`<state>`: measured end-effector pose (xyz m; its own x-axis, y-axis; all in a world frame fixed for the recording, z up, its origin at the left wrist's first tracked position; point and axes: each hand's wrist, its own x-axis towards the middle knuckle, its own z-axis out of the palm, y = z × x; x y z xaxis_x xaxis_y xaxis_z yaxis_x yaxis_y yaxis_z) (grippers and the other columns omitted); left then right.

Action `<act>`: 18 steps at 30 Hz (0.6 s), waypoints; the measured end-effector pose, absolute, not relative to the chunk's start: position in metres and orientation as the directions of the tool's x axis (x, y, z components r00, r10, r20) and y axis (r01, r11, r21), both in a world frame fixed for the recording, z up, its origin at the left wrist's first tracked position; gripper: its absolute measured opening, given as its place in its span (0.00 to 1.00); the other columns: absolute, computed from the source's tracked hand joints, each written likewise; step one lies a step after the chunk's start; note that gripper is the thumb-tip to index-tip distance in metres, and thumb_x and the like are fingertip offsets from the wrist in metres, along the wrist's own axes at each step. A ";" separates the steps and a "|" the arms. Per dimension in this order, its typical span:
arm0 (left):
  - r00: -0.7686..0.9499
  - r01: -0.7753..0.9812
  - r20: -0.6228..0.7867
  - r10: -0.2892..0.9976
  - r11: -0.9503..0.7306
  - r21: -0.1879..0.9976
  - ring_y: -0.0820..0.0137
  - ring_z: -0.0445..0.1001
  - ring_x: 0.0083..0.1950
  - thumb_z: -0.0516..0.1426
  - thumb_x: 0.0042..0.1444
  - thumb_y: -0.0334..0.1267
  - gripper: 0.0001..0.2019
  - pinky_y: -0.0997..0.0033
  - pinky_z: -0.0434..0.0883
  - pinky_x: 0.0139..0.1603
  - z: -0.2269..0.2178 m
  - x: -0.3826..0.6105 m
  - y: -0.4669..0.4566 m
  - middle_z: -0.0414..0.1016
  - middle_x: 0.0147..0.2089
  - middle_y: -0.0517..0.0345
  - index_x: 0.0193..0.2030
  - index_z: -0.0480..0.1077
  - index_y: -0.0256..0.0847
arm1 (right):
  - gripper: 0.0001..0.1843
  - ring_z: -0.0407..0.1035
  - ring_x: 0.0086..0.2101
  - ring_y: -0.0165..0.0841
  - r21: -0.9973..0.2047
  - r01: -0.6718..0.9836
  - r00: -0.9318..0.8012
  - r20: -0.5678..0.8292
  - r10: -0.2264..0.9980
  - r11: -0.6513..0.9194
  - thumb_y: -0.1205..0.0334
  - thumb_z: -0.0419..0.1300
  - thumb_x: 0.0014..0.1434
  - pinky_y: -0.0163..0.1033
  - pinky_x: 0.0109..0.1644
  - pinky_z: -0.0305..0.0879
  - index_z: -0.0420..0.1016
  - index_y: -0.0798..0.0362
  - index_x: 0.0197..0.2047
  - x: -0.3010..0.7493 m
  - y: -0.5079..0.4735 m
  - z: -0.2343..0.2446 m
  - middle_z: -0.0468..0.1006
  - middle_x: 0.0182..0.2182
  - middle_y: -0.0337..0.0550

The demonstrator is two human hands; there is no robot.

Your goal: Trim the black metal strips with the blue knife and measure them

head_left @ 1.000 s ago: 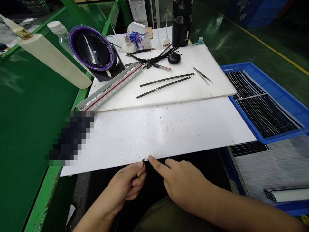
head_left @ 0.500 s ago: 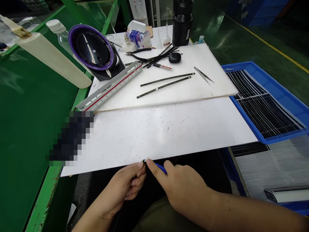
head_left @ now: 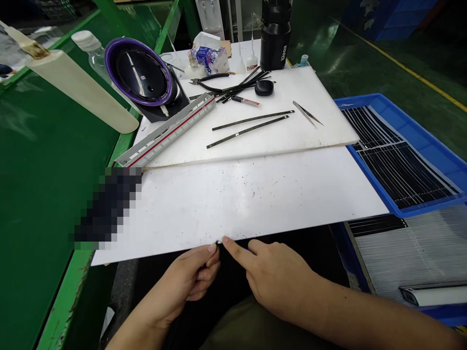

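Observation:
Just at the table's front edge, my left hand (head_left: pixel 199 274) pinches a tiny dark piece (head_left: pixel 218 242) between thumb and forefinger. Its other fingers are curled in, and most of what it holds is hidden. My right hand (head_left: pixel 275 270) is closed, with the index finger stretched along toward the dark piece, its tip close beside it. A slim blue-handled tool showed under this hand in the earlier picture; now the hand covers it. Beyond the hands, two thin dark strips (head_left: pixel 251 119) (head_left: pixel 248 131) lie on a white foam board (head_left: pixel 175 148), left of tweezers (head_left: pixel 307 113).
On the board are cutting pliers (head_left: pixel 207 79), a pile of dark strips (head_left: pixel 241 89) and a black case (head_left: pixel 264 87). A purple-rimmed fan (head_left: pixel 140 73) and a long ruler (head_left: pixel 170 131) are at left. A blue tray (head_left: pixel 397 206) of strips stands right; a black bottle (head_left: pixel 276 41) stands behind.
My right hand has turned slightly, and the blue handle has gone out of sight beneath it. My left hand has barely moved, still pinching the small dark piece.

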<state>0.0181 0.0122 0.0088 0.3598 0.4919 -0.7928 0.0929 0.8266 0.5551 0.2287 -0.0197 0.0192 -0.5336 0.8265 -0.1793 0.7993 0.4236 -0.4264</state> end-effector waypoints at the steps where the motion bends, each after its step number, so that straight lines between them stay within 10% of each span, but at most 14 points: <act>1: 0.363 0.089 -0.793 0.490 0.828 0.553 0.81 0.42 0.19 0.56 0.57 0.54 0.20 0.81 0.40 0.17 0.008 0.018 0.012 0.50 0.21 0.68 0.27 0.57 0.40 | 0.37 0.66 0.22 0.33 -0.416 0.801 -0.536 -0.178 0.825 0.431 0.68 0.52 0.60 0.39 0.21 0.46 0.47 0.47 0.72 0.228 -0.020 0.019 0.72 0.31 0.39; 9: 0.368 0.062 -0.796 0.481 0.841 0.537 0.81 0.41 0.19 0.57 0.55 0.54 0.21 0.81 0.40 0.16 0.009 0.017 0.014 0.49 0.21 0.69 0.26 0.56 0.40 | 0.41 0.63 0.19 0.32 -0.288 0.836 -0.533 -0.223 0.816 0.468 0.69 0.52 0.58 0.38 0.18 0.43 0.43 0.48 0.73 0.222 -0.024 0.015 0.70 0.30 0.41; 18: 0.327 0.017 -0.794 0.513 0.837 0.547 0.81 0.44 0.18 0.56 0.58 0.53 0.18 0.82 0.43 0.16 0.013 0.028 0.005 0.52 0.21 0.68 0.29 0.60 0.40 | 0.37 0.66 0.26 0.32 -0.593 0.767 -0.441 -0.208 0.873 0.246 0.69 0.46 0.63 0.37 0.29 0.57 0.46 0.42 0.73 0.232 -0.028 0.003 0.72 0.34 0.39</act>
<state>0.0277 0.0045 0.0126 0.3270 0.5126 -0.7939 0.0170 0.8368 0.5473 0.2324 -0.0278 0.0029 -0.4408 0.8732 -0.2077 0.7666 0.2459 -0.5931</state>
